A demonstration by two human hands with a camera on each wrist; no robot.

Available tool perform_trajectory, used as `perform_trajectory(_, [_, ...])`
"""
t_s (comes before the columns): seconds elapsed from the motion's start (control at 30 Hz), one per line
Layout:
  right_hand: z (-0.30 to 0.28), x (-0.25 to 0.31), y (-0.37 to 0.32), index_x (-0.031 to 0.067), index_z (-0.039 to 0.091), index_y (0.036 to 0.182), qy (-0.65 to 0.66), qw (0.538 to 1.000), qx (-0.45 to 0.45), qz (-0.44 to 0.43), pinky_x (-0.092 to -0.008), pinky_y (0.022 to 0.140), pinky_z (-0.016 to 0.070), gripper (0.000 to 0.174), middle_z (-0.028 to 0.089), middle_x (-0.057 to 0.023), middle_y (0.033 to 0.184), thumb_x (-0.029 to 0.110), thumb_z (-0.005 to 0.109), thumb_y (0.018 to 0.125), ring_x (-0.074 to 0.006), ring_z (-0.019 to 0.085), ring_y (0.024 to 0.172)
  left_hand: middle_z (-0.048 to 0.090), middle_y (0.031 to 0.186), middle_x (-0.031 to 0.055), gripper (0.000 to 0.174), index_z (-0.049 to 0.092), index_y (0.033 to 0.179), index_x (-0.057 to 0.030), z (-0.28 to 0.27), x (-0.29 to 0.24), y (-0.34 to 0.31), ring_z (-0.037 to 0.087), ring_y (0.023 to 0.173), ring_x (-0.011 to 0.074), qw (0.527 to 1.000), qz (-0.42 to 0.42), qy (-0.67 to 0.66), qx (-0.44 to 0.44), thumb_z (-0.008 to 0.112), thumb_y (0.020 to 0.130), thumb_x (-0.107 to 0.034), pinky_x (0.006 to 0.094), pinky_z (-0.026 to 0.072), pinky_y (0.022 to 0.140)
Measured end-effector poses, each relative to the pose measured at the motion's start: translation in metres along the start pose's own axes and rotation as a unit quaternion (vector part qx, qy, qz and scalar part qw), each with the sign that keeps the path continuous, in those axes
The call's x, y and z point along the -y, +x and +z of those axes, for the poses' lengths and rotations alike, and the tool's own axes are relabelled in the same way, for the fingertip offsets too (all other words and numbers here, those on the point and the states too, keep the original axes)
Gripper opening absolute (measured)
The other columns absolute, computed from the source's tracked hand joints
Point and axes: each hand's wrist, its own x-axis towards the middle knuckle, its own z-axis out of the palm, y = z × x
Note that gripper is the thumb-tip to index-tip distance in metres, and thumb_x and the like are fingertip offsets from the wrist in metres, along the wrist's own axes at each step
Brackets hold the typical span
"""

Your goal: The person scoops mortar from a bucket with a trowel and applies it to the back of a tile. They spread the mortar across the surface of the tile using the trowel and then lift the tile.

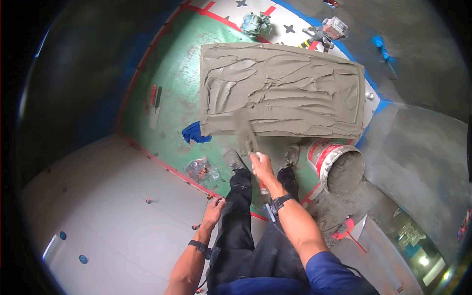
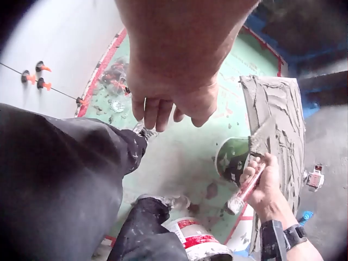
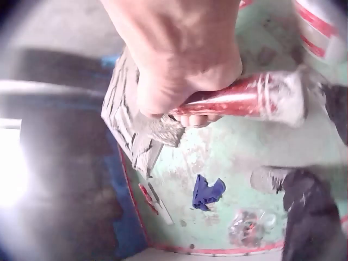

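My right hand grips a trowel by its red handle, fingers wrapped round it. The trowel's blade is smeared with grey mortar and overlaps the near edge of a large rectangular slab. Ridged wet mortar covers the top of that slab. In the right wrist view the slab lies beyond the mortar-coated blade. My left hand hangs beside the left leg, holding nothing; its fingers point loosely down in the left wrist view.
A tilted bucket of mortar stands right of the feet. On the green floor lie a blue cloth-like piece, a red-handled tool and a clear bag. A power tool sits behind the slab. Large pale panel at left.
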Motion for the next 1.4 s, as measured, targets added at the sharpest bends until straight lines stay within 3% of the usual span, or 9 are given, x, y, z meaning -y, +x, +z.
perform_trajectory(0.27, [-0.164,0.037,0.038,0.0029,0.061,0.093,-0.449,0.878,-0.168,-0.011,-0.0547,0.069,0.0523,0.038,0.068,-0.0267,0.082,0.040,0.053,0.092,-0.0452,0.067,0.078,0.063,0.101,0.0062,0.047,0.051,0.131,0.0046,-0.009,0.004,0.011,0.057,0.093,0.0136,0.998,0.030,-0.061,-0.006,0.056,0.099,-0.029,0.0280,0.0454,0.087])
perform_trajectory(0.53, [-0.057,0.062,0.097,0.0089,0.053,0.082,0.384,0.910,0.013,0.157,-0.0264,0.037,0.0355,0.026,0.046,0.0023,0.056,0.032,0.056,0.095,-0.0082,0.041,0.042,0.063,0.100,0.0063,0.050,0.051,0.131,0.0049,-0.036,0.028,0.012,0.057,0.090,0.0150,0.999,-0.004,-0.021,-0.025,0.058,0.098,-0.032,0.0295,0.0460,0.086])
perform_trajectory(0.73, [-0.002,0.067,0.063,0.0025,0.055,0.088,0.009,0.987,0.153,0.050,-0.0368,0.046,0.0479,0.035,0.062,-0.0097,0.066,0.037,0.055,0.094,-0.0207,0.060,0.051,0.063,0.104,0.0089,0.052,0.050,0.132,0.0051,-0.041,0.007,0.006,0.058,0.096,0.0161,0.996,-0.002,-0.078,-0.040,0.057,0.098,-0.033,0.0309,0.0460,0.090])
perform_trajectory(0.8, [-0.040,0.071,0.062,0.0023,0.058,0.094,-0.484,0.854,0.091,-0.168,-0.0490,0.060,0.0539,0.038,0.069,-0.0225,0.081,0.040,0.051,0.093,-0.0387,0.068,0.069,0.063,0.105,0.0090,0.052,0.049,0.133,0.0057,-0.036,-0.001,0.008,0.058,0.097,0.0157,0.997,0.005,-0.076,-0.031,0.056,0.098,-0.032,0.0307,0.0459,0.090])
perform_trajectory(0.9, [-0.109,0.088,0.090,0.0034,0.060,0.099,-0.514,0.853,0.024,-0.085,-0.0567,0.076,0.0518,0.039,0.067,-0.0285,0.094,0.040,0.049,0.092,-0.0480,0.065,0.088,0.065,0.112,0.0101,0.052,0.049,0.137,-0.0010,-0.034,0.003,0.018,0.060,0.097,0.0166,0.996,0.023,-0.080,-0.018,0.056,0.098,-0.036,0.0302,0.0463,0.091])
perform_trajectory(1.03, [-0.173,0.041,0.120,0.0033,0.058,0.093,-0.500,0.845,-0.164,-0.094,-0.0515,0.056,0.0527,0.034,0.068,-0.0221,0.076,0.037,0.052,0.092,-0.0397,0.067,0.064,0.065,0.111,0.0101,0.052,0.048,0.137,0.0003,-0.037,0.011,0.023,0.060,0.099,0.0166,0.997,0.015,-0.078,-0.004,0.055,0.099,-0.035,0.0299,0.0464,0.089])
perform_trajectory(1.1, [-0.169,0.046,0.124,0.0101,0.051,0.080,0.030,0.976,-0.184,0.109,-0.0373,0.041,0.0436,0.031,0.055,-0.0060,0.058,0.038,0.053,0.093,-0.0216,0.055,0.046,0.065,0.111,0.0098,0.054,0.047,0.137,0.0012,-0.038,0.022,0.026,0.060,0.097,0.0154,0.997,0.021,-0.071,-0.002,0.055,0.099,-0.035,0.0288,0.0461,0.087])
perform_trajectory(1.2, [-0.084,0.079,0.127,0.0167,0.045,0.071,0.361,0.908,-0.153,0.149,-0.0254,0.035,0.0321,0.030,0.044,0.0026,0.055,0.035,0.058,0.090,-0.0103,0.041,0.040,0.065,0.110,0.0097,0.055,0.047,0.138,0.0014,-0.046,0.034,0.027,0.060,0.097,0.0155,0.999,0.000,-0.049,-0.006,0.055,0.098,-0.036,0.0285,0.0460,0.087])
perform_trajectory(1.4, [0.005,0.088,0.091,0.0089,0.051,0.078,0.080,0.982,0.159,0.058,-0.0290,0.040,0.0370,0.027,0.049,0.0006,0.058,0.030,0.052,0.095,-0.0106,0.045,0.044,0.066,0.106,0.0086,0.057,0.046,0.138,0.0030,-0.059,0.026,0.019,0.060,0.097,0.0152,0.996,-0.015,-0.077,-0.037,0.056,0.098,-0.036,0.0270,0.0456,0.086])
